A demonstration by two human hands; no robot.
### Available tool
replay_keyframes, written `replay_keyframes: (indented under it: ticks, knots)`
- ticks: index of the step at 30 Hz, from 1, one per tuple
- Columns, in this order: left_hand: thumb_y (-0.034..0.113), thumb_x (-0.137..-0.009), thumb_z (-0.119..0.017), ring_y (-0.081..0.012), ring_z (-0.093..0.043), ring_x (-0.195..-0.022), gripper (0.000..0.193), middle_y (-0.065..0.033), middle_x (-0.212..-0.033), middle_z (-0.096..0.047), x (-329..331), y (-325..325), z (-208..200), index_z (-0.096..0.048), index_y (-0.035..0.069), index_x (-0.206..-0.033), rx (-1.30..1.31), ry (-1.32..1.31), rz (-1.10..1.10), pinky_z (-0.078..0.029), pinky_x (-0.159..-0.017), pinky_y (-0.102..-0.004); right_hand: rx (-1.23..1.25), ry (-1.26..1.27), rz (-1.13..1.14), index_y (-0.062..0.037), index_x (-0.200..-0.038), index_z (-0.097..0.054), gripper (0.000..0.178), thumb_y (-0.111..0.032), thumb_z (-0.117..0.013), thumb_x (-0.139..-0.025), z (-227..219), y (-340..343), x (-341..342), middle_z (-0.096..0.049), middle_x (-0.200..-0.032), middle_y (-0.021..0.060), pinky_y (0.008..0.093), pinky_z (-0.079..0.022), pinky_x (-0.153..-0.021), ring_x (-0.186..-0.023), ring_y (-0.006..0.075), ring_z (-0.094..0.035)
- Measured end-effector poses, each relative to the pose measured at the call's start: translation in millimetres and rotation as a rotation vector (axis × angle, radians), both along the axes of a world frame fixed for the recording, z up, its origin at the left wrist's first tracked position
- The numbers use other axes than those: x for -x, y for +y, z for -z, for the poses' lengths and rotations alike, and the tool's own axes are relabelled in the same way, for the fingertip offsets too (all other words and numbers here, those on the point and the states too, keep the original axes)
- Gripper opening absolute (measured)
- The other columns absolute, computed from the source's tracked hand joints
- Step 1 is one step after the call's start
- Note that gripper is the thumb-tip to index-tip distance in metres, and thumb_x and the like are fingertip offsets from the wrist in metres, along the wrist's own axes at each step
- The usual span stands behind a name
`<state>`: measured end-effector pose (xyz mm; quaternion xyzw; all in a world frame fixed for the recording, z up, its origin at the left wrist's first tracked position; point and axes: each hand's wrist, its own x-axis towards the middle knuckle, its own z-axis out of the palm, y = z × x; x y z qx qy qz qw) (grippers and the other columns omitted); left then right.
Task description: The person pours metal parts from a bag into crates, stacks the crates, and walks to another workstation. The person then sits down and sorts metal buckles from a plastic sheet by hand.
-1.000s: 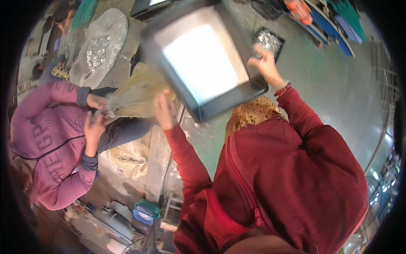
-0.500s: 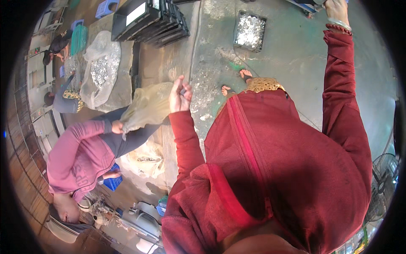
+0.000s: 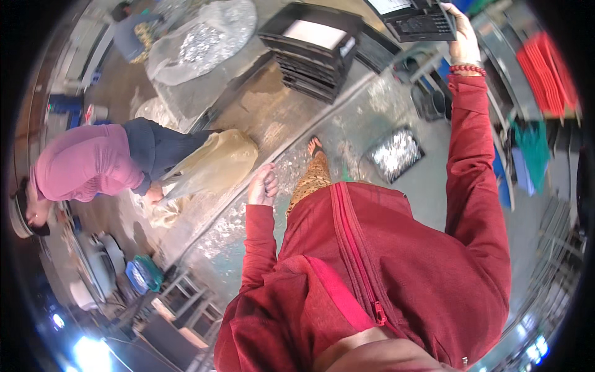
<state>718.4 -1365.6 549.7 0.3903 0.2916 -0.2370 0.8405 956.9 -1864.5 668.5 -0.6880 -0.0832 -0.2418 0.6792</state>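
In my raised right hand (image 3: 463, 40), the fingers wrap around the end of a black plastic crate (image 3: 424, 25) at the upper right. A pale sheet lies in the crate, and its far part is cut off by the top edge. My left hand (image 3: 263, 186) hangs in front of me with fingers curled and nothing visible in them. Behind that hand, a co-worker in a pink top (image 3: 93, 161) bends over and grips a yellowish translucent sack (image 3: 217, 158). On the floor between my arms sits a black crate of shiny silvery pieces (image 3: 396, 154).
A stack of black crates (image 3: 313, 56) stands ahead on a raised ledge. Further left lies a spread plastic sheet with silvery pieces (image 3: 204, 43), near another person (image 3: 133, 34). Red stacked trays (image 3: 546, 71) are at the right, a blue-green basket (image 3: 144, 274) at lower left.
My body has turned and stepped, so the surroundings have swung across the view. The crate in my right hand shows more now. My left hand's fingers have curled in.
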Motion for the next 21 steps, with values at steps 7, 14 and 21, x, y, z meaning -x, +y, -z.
replay_keyframes:
  ticks: [7,14,21]
  knots:
    - [0.048,-0.079,-0.048,-0.0032,-0.026,-0.046,0.046,0.0064,-0.056,-0.026,-140.0,18.7,-56.1,-0.056,0.005,-0.093,-0.159,-0.125,0.067,-0.019,-0.038,-0.0173,0.179,-0.058,-0.129,-0.0011,-0.087,-0.056,0.014,0.001,-0.051,-0.074,-0.6,88.1,-149.4,-0.06,-0.08,0.0067,0.0214,-0.048,-0.064,-0.066,0.0123,-0.057]
    - [0.041,-0.069,-0.065,-0.0087,-0.032,-0.048,0.053,0.0012,-0.06,-0.031,-345.0,-62.8,-6.0,-0.047,-0.002,-0.096,-0.028,0.017,-0.051,-0.026,-0.041,-0.0216,0.291,-0.002,0.042,-0.0088,-0.087,-0.054,0.02,-0.013,-0.034,-0.087,-32.5,68.8,-173.4,-0.049,-0.087,-0.0014,0.0233,-0.033,-0.075,-0.079,0.0087,-0.042]
    - [0.052,-0.057,-0.069,-0.0216,-0.047,-0.085,0.086,-0.0127,-0.101,-0.048,-416.0,-88.1,78.9,-0.038,-0.006,-0.112,-0.601,0.158,-0.117,-0.042,-0.062,-0.0355,0.235,0.09,0.126,-0.0091,-0.089,-0.053,0.015,-0.018,-0.041,-0.085,-28.0,-32.9,-237.6,-0.051,-0.09,0.0008,0.0253,-0.033,-0.079,-0.088,0.0114,-0.043]
